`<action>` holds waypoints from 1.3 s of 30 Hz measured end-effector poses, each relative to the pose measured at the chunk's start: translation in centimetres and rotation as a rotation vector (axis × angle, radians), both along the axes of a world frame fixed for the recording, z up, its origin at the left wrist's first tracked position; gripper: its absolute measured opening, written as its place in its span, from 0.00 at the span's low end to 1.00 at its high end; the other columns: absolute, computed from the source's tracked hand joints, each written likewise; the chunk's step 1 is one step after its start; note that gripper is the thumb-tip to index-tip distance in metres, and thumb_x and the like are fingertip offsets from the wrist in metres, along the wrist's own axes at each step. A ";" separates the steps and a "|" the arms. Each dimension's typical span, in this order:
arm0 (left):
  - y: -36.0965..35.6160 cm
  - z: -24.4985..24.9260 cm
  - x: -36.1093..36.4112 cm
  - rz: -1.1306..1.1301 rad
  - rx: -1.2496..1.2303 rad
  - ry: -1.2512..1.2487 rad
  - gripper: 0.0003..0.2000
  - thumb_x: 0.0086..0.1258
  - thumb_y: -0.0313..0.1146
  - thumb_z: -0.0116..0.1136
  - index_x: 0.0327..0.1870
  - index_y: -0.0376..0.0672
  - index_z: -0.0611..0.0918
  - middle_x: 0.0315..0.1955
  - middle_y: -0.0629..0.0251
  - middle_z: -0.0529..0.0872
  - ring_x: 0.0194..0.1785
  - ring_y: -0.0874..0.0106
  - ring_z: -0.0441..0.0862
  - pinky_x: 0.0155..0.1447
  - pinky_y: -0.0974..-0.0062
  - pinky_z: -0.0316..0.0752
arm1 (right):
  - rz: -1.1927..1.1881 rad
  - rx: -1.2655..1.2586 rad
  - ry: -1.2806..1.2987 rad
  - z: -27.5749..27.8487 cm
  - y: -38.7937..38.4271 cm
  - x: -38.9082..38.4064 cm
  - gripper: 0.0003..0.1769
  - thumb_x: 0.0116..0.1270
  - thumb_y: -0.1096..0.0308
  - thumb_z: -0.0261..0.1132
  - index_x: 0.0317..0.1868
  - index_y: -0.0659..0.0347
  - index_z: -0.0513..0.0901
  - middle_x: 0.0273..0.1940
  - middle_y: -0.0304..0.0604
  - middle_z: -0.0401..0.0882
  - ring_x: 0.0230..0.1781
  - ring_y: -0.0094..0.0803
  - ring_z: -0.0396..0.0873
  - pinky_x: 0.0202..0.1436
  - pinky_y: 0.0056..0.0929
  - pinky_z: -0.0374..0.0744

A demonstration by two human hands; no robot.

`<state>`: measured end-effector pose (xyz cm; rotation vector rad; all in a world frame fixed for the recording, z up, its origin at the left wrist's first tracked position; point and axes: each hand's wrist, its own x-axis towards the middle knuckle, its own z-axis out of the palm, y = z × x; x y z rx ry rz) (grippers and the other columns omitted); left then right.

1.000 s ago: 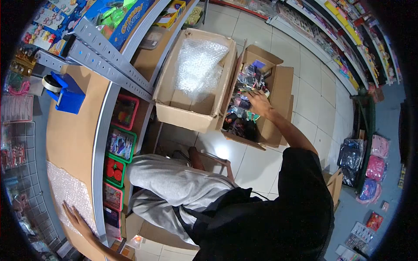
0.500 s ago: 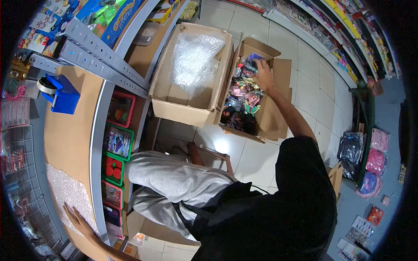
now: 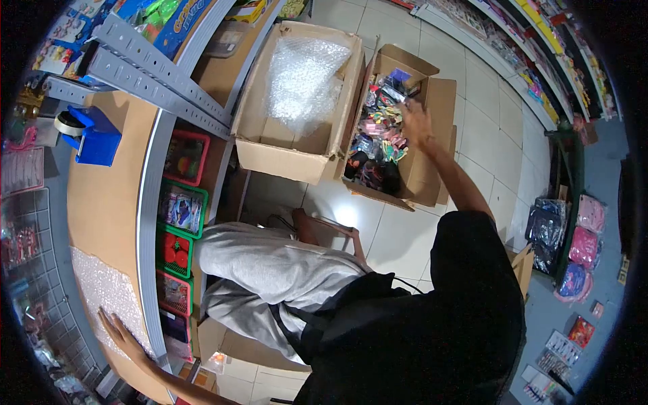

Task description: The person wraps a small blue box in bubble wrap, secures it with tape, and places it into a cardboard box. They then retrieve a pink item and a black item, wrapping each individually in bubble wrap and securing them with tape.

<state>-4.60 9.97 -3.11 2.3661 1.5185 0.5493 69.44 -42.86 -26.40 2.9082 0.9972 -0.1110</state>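
My right hand [image 3: 414, 121] reaches into a small open cardboard box [image 3: 437, 101] on the tiled floor, over a heap of small colourful packets [image 3: 378, 138]. The hand is blurred, so whether it holds a packet is unclear. My left hand [image 3: 123, 337] lies flat, fingers apart, on the near edge of a bubble wrap sheet [image 3: 101, 290] spread on the wooden counter [image 3: 101, 202]. I sit between counter and boxes, in grey trousers and a black top.
A larger cardboard box [image 3: 283, 160] with bubble wrap [image 3: 304, 71] inside stands left of the small box. A blue tape dispenser [image 3: 91, 138] sits on the counter. Red and green bins [image 3: 182, 210] fill the shelf below. Grey metal rails [image 3: 155, 74] cross above. Bags [image 3: 574, 236] hang at right.
My right hand moved from the middle of the small box to its far end, then back toward the right side. My left hand stayed on the bubble wrap sheet.
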 end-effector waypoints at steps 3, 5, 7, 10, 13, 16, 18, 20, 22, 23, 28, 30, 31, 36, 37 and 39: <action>-0.3 0.2 0.3 0.026 -0.020 -0.005 0.28 0.85 0.43 0.46 0.80 0.37 0.64 0.79 0.51 0.63 0.83 0.59 0.57 0.83 0.61 0.53 | -0.004 0.056 0.027 2.2 1.2 -0.6 0.33 0.65 0.54 0.71 0.68 0.52 0.74 0.67 0.51 0.70 0.69 0.49 0.69 0.71 0.58 0.66; -0.5 0.2 0.7 0.022 -0.014 -0.017 0.28 0.85 0.43 0.46 0.80 0.37 0.64 0.79 0.51 0.64 0.83 0.59 0.58 0.83 0.61 0.52 | 0.098 0.096 0.020 0.6 0.9 -2.2 0.35 0.64 0.48 0.73 0.67 0.54 0.76 0.65 0.49 0.71 0.68 0.47 0.70 0.70 0.55 0.67; -0.3 0.2 0.8 -0.002 0.007 -0.012 0.28 0.85 0.43 0.47 0.79 0.36 0.64 0.79 0.51 0.64 0.82 0.59 0.58 0.83 0.61 0.52 | 0.225 -0.174 0.281 2.6 1.8 -6.4 0.32 0.68 0.48 0.67 0.68 0.52 0.77 0.71 0.53 0.68 0.73 0.53 0.66 0.75 0.61 0.60; -0.3 0.2 0.8 0.006 -0.004 -0.021 0.29 0.85 0.43 0.47 0.79 0.36 0.65 0.79 0.51 0.64 0.82 0.58 0.58 0.83 0.61 0.52 | 0.252 -0.334 0.318 -0.8 -0.2 -10.4 0.35 0.64 0.48 0.71 0.69 0.52 0.75 0.74 0.53 0.66 0.78 0.55 0.61 0.79 0.65 0.52; -0.6 0.3 1.3 0.013 -0.027 -0.061 0.29 0.85 0.44 0.48 0.79 0.36 0.65 0.79 0.51 0.63 0.82 0.58 0.58 0.83 0.60 0.52 | 0.081 -0.316 0.468 -1.0 -1.1 -11.6 0.37 0.60 0.50 0.76 0.68 0.50 0.75 0.74 0.56 0.65 0.78 0.57 0.61 0.80 0.64 0.55; -0.3 0.1 0.8 -0.001 -0.021 -0.059 0.29 0.85 0.44 0.48 0.79 0.35 0.65 0.79 0.50 0.63 0.82 0.58 0.58 0.83 0.60 0.52 | -0.106 -0.192 0.635 -0.5 0.3 -10.6 0.40 0.56 0.57 0.78 0.70 0.50 0.74 0.75 0.58 0.65 0.76 0.61 0.63 0.78 0.57 0.62; -0.2 0.1 0.8 -0.016 -0.025 -0.065 0.29 0.85 0.45 0.48 0.79 0.35 0.65 0.79 0.50 0.63 0.82 0.58 0.58 0.83 0.60 0.52 | -0.090 0.023 0.657 -0.7 0.0 -9.3 0.37 0.55 0.63 0.79 0.65 0.54 0.74 0.72 0.57 0.70 0.72 0.60 0.69 0.74 0.51 0.69; -0.5 0.2 1.0 -0.010 -0.023 -0.068 0.29 0.85 0.45 0.47 0.79 0.35 0.64 0.79 0.50 0.63 0.83 0.58 0.57 0.83 0.60 0.52 | -0.055 0.223 0.600 -1.5 -1.0 -7.5 0.36 0.54 0.64 0.79 0.62 0.58 0.74 0.69 0.56 0.73 0.70 0.56 0.72 0.73 0.51 0.70; -0.8 0.4 1.4 0.005 -0.017 -0.060 0.29 0.85 0.45 0.47 0.79 0.36 0.64 0.79 0.51 0.63 0.83 0.58 0.57 0.83 0.60 0.52 | -0.024 0.424 0.736 -1.9 -2.3 -4.4 0.30 0.57 0.66 0.75 0.60 0.61 0.77 0.69 0.50 0.74 0.61 0.42 0.78 0.64 0.42 0.79; -0.9 0.4 1.3 0.003 -0.011 -0.046 0.29 0.85 0.45 0.47 0.79 0.36 0.64 0.79 0.51 0.63 0.83 0.58 0.57 0.83 0.60 0.52 | -0.097 0.530 0.900 -2.4 -3.1 -2.8 0.28 0.59 0.66 0.73 0.60 0.60 0.77 0.69 0.49 0.74 0.59 0.39 0.79 0.61 0.39 0.81; -0.7 0.4 1.2 -0.009 0.006 -0.012 0.29 0.85 0.44 0.46 0.79 0.36 0.65 0.80 0.51 0.62 0.83 0.58 0.56 0.84 0.60 0.51 | -0.536 0.888 1.348 4.6 -4.1 -3.2 0.22 0.69 0.62 0.62 0.62 0.56 0.78 0.63 0.44 0.79 0.48 0.31 0.81 0.50 0.31 0.87; -0.6 0.3 1.1 -0.001 0.004 -0.008 0.29 0.85 0.45 0.46 0.79 0.36 0.65 0.80 0.51 0.62 0.84 0.58 0.55 0.84 0.61 0.50 | -0.606 1.098 1.485 7.1 -4.1 -4.1 0.21 0.71 0.60 0.59 0.63 0.55 0.78 0.58 0.45 0.81 0.46 0.32 0.82 0.47 0.34 0.88; -0.5 0.2 1.0 0.005 0.004 -0.007 0.29 0.85 0.45 0.46 0.79 0.36 0.65 0.80 0.51 0.62 0.84 0.58 0.55 0.84 0.61 0.49 | -0.799 1.085 1.551 7.4 -4.0 -3.6 0.23 0.74 0.55 0.60 0.65 0.54 0.77 0.53 0.47 0.82 0.43 0.34 0.84 0.44 0.34 0.90; 0.3 -0.4 0.1 -0.029 0.030 0.023 0.28 0.85 0.44 0.45 0.79 0.36 0.66 0.80 0.48 0.61 0.84 0.56 0.54 0.85 0.60 0.47 | -0.684 1.220 1.627 8.4 -3.4 -5.1 0.31 0.76 0.44 0.62 0.66 0.61 0.76 0.54 0.55 0.84 0.46 0.39 0.87 0.45 0.34 0.92; 0.5 -0.4 0.1 -0.038 0.033 0.016 0.28 0.85 0.44 0.45 0.79 0.36 0.66 0.80 0.48 0.61 0.84 0.56 0.53 0.85 0.60 0.46 | -0.671 1.202 1.595 8.3 -3.0 -5.5 0.31 0.76 0.45 0.63 0.66 0.61 0.76 0.53 0.54 0.84 0.46 0.38 0.86 0.45 0.33 0.92; 0.3 -0.3 0.3 -0.038 0.049 0.042 0.28 0.85 0.44 0.45 0.78 0.36 0.66 0.80 0.46 0.61 0.84 0.55 0.53 0.85 0.59 0.46 | -0.659 1.195 1.574 8.0 -2.0 -6.2 0.28 0.73 0.50 0.69 0.63 0.61 0.79 0.52 0.50 0.84 0.44 0.32 0.86 0.43 0.26 0.88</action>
